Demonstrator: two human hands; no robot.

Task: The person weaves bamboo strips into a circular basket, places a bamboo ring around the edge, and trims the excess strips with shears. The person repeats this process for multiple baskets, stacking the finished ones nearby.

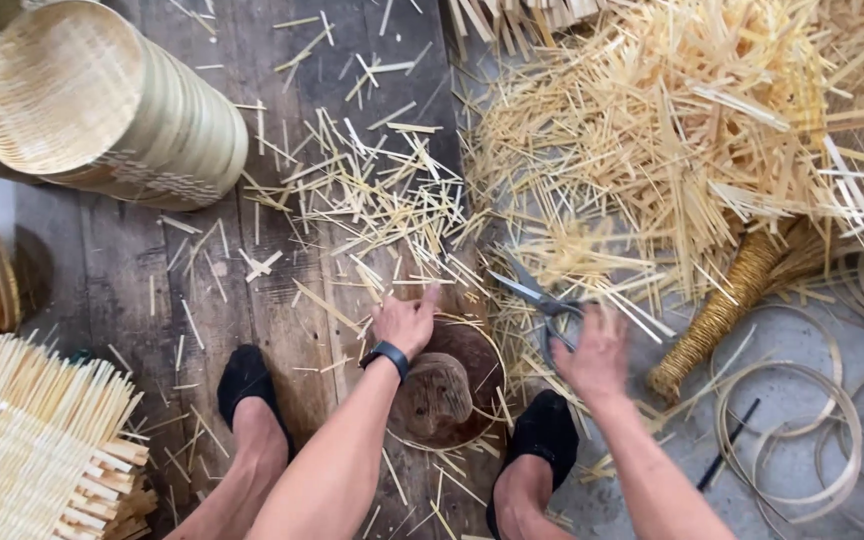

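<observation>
The left hand [407,322], a black band on its wrist, lies fingers together on the far rim of a round wooden block [444,385] that stands on the plank floor [132,270] between two feet in black shoes [248,378]. The right hand [592,352] is closed around the handles of a pair of scissors [537,298], whose blades stand open and point away to the left, over the scatter of cut bamboo splints [372,200]. The hand is blurred, so how each finger sits in the loops cannot be told.

To cut well here, the left hand is best kept flat and steady on the block, fingertips clear of the blades' line, while the scissors come in low and square to the splint, so the ends shear clean rather than splinter.

A heap of longer splints [672,120] lies beyond the scissors, a stack of woven trays [102,100] at far left, a half-woven mat [32,450] at near left, thin bamboo hoops [802,430] at right
</observation>
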